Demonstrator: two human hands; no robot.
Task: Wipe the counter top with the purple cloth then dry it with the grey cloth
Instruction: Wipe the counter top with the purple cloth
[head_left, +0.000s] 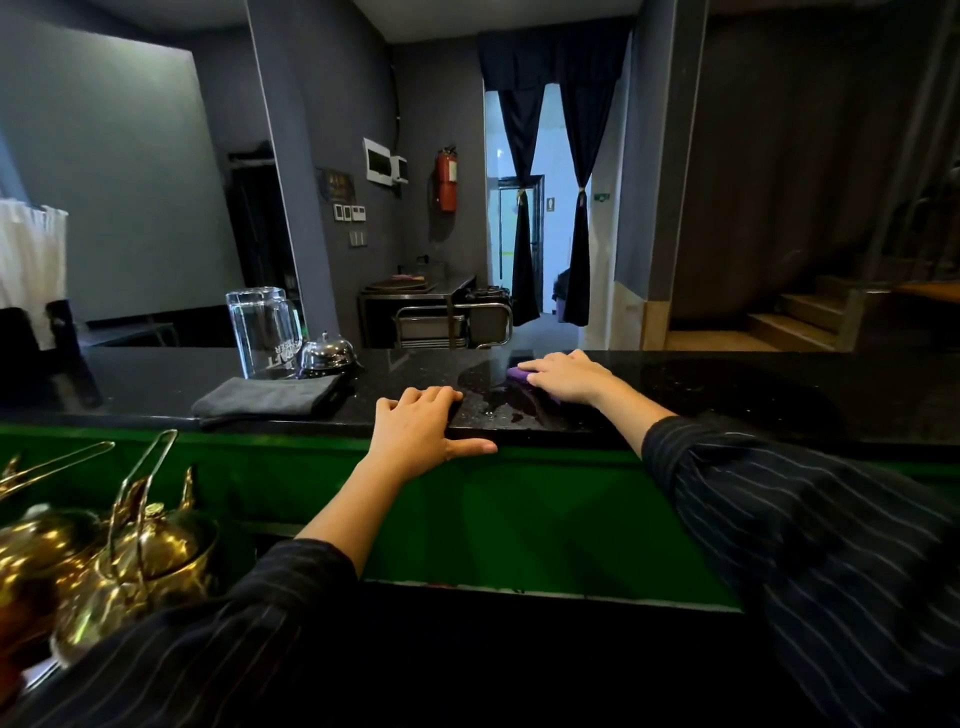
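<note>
The black speckled counter top (675, 384) runs across the middle of the head view. My right hand (569, 376) lies flat on the purple cloth (518, 373) near the counter's far side; only the cloth's left edge and a sliver by my wrist show. A wet patch shines on the stone just left of and in front of that hand. My left hand (421, 428) rests on the counter's near edge, fingers on top and thumb along the front, holding nothing. The grey cloth (267, 397) lies folded on the counter to the left, untouched.
An upturned glass mug (262, 330) and a chrome call bell (327, 353) stand behind the grey cloth. Brass kettles (119, 551) sit below at the lower left. A green panel (519, 509) fronts the counter under my arms. Beyond are a steel trolley, a curtained doorway and stairs.
</note>
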